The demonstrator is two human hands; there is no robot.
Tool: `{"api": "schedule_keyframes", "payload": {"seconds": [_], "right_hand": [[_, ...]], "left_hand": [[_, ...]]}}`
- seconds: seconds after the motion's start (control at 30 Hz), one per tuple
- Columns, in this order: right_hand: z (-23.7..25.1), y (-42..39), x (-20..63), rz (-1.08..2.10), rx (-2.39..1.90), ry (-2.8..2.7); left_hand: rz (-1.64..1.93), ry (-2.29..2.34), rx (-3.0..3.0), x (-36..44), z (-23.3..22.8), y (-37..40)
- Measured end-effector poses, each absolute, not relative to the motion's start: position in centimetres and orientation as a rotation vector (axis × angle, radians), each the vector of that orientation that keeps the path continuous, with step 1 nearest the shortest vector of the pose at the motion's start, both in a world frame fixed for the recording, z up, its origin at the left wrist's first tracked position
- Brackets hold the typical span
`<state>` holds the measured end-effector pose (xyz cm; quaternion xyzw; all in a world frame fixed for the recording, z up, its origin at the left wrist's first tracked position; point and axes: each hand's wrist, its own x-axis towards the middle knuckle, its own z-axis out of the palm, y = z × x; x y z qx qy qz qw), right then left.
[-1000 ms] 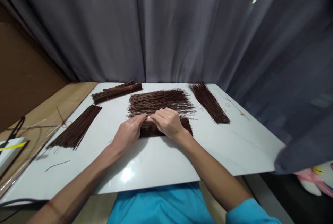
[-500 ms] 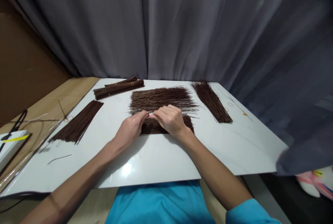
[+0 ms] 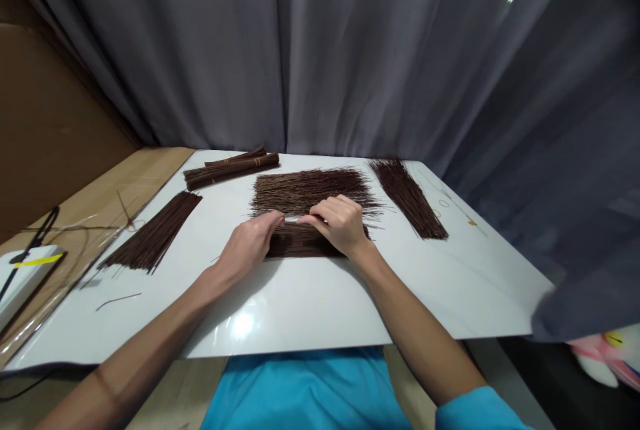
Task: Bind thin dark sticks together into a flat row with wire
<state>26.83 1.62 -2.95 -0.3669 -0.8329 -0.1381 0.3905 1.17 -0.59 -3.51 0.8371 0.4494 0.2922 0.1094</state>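
Head view, looking down on the white table point(image 3: 310, 310), and both hands are on the near bundle of dark sticks point(image 3: 300, 243), which lies at the middle of the table, crosswise to the person, its long axis running left to right. Left hand point(image 3: 247, 247) sits on the bundle's left end, fingers curled down over it. Right hand point(image 3: 343, 223) covers the right half, knuckles up. Between the two sets of fingertips runs a thin pale strip point(image 3: 297, 219), pinched at each end and pulled level along the top edge of the bundle; what it is made of cannot be told at this size. So both hands are closed narrow, thumb to finger, on that strip, with the bundle directly beneath the palms. Neither hand is nearer than the other: they meet over the bundle's far edge, left from the left, right from the right.

Just beyond the near bundle, touching or nearly so, lies a looser spread of sticks point(image 3: 313, 189), also crosswise. Further right of it, a slanted pile point(image 3: 407, 197). Left of the near bundle, well apart, another slanted pile point(image 3: 153, 240), and behind that, two tied bundles point(image 3: 233, 170) at the table's far left corner. One stray stick point(image 3: 117, 300) rests near the front left edge.
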Motion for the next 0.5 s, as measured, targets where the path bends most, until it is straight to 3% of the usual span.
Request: {"api": "schedule_keyframes", "payload": {"seconds": [0.5], "right_hand": [[-2.75, 2.22, 27.68, -0.182, -0.898, -2.087]], "left_hand": [[0.647, 1.255, 2.534, 1.18, -3.67, -0.62]]}}
